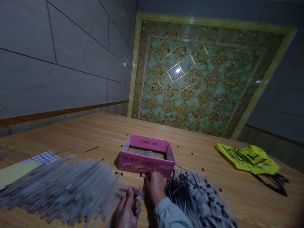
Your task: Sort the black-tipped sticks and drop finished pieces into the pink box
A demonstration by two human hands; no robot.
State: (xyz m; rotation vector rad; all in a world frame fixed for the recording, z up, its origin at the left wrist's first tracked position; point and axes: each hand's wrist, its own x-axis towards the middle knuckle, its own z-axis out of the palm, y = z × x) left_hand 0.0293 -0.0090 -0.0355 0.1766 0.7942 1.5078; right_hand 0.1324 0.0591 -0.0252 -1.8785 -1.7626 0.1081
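My left hand (128, 207) is closed in a pinch around a thin, clear plastic tube (136, 192) near the table's front edge. Just right of it, my right hand (154, 186) is closed, fingertips together close to the front of a pink cardboard box (147, 163). A small dark-and-white piece (142, 175) shows at those fingertips, too blurred to name. To the left lies a wide heap of clear plastic tubes (68, 186). Beside my right forearm spreads a pile of thin black rods and whitish pieces with black ends (197, 196). A few pale tubes (144, 153) lie inside the box.
A yellow plastic bag (249, 158) with black print sits at the right, black straps (273, 183) below it. A checked cloth (45, 157) and a yellowish sheet (16, 172) lie far left. Small black bits dot the wooden table (99, 126). Tiled walls (71, 41) stand behind.
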